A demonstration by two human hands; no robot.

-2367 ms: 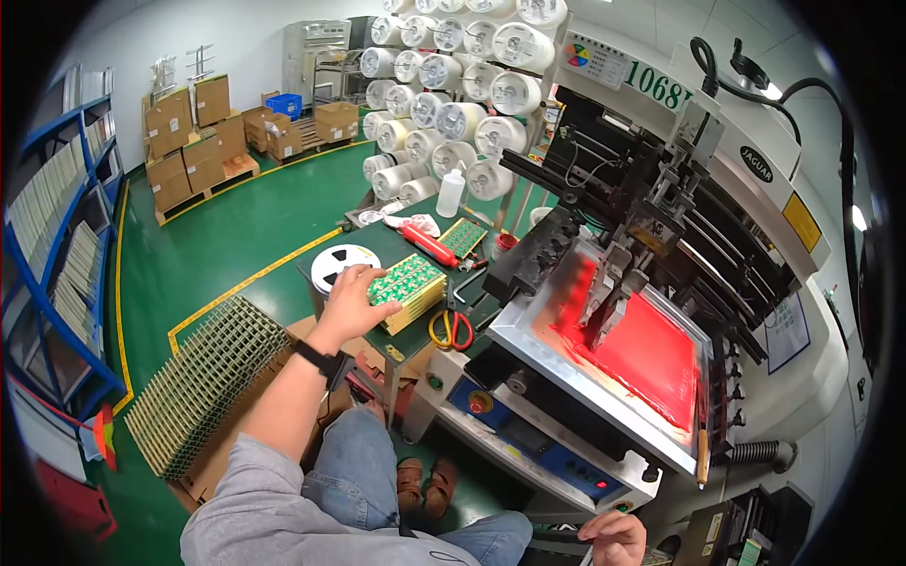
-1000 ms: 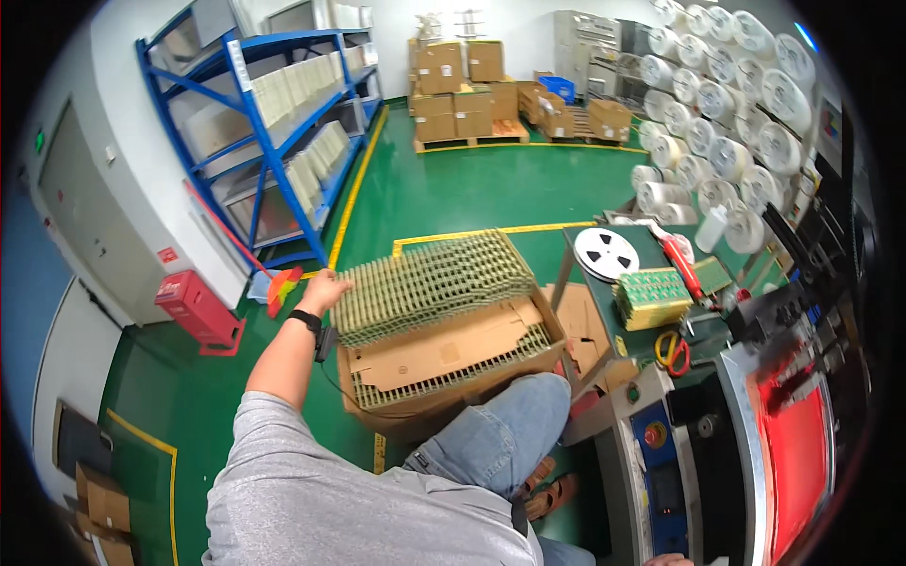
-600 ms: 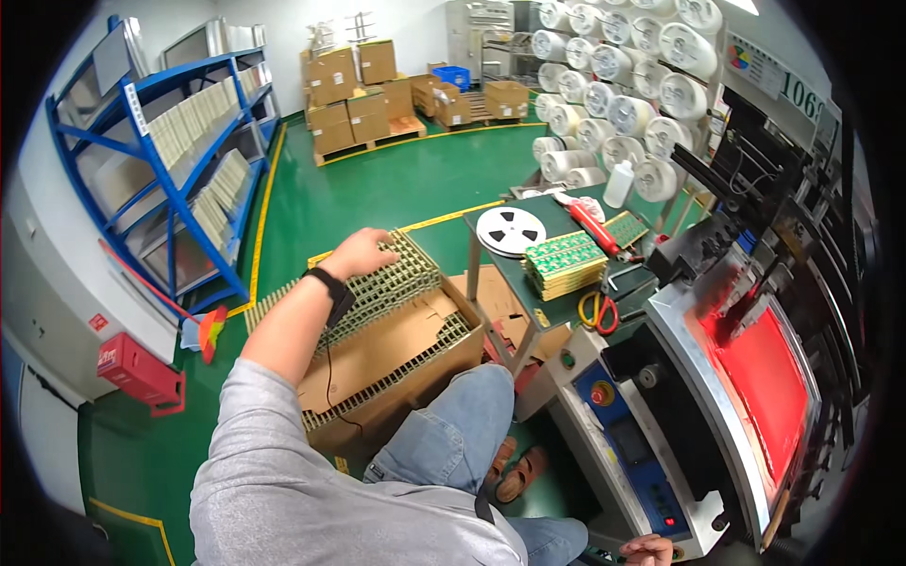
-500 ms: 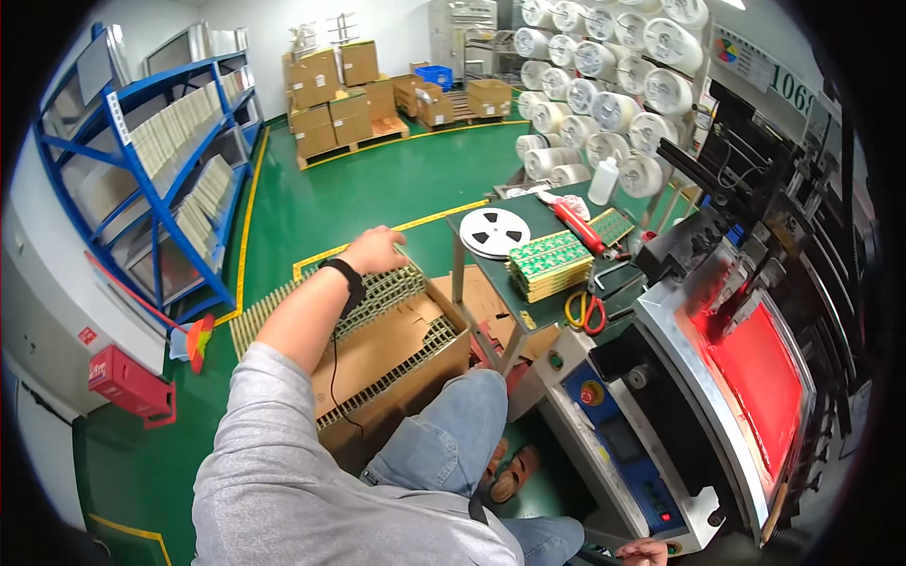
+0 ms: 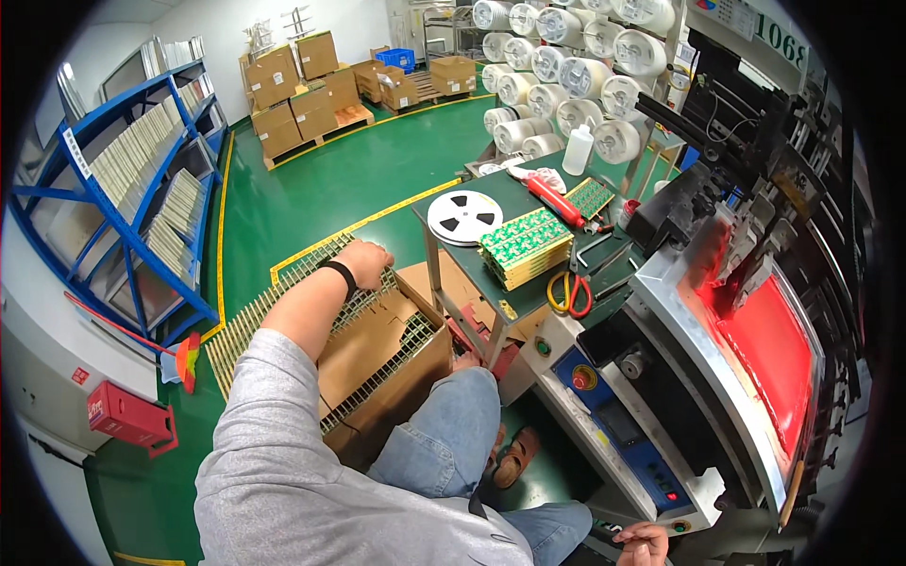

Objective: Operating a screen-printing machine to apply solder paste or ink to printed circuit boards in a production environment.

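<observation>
My left arm, in a grey sleeve with a black band at the wrist, reaches over an open cardboard box (image 5: 429, 363). My left hand (image 5: 366, 262) is closed at the far right end of a pale slatted grid rack (image 5: 274, 311), its fingers curled over the edge. The rack leans across the box's left side and sticks out beyond it. Inside the box lie a brown cardboard sheet (image 5: 363, 354) and more grid strips (image 5: 392, 368). At the lower edge, my right hand (image 5: 644, 545) has its fingers curled together beside the machine; whatever they may hold cannot be made out.
On the dark green table (image 5: 453, 264) are a white reel (image 5: 444, 226), stacked green circuit boards (image 5: 525, 247), a red tool (image 5: 554, 200), scissors (image 5: 569, 294) and a bottle (image 5: 578, 151). A printing machine with a red-inked screen (image 5: 764, 349) stands right. Blue shelving (image 5: 142, 226) stands left.
The view has shifted, moving the scene leftward. My left hand's fingers, stretched at the rack's edge before, are now curled in, and more rack shows beyond it. More of my right hand shows.
</observation>
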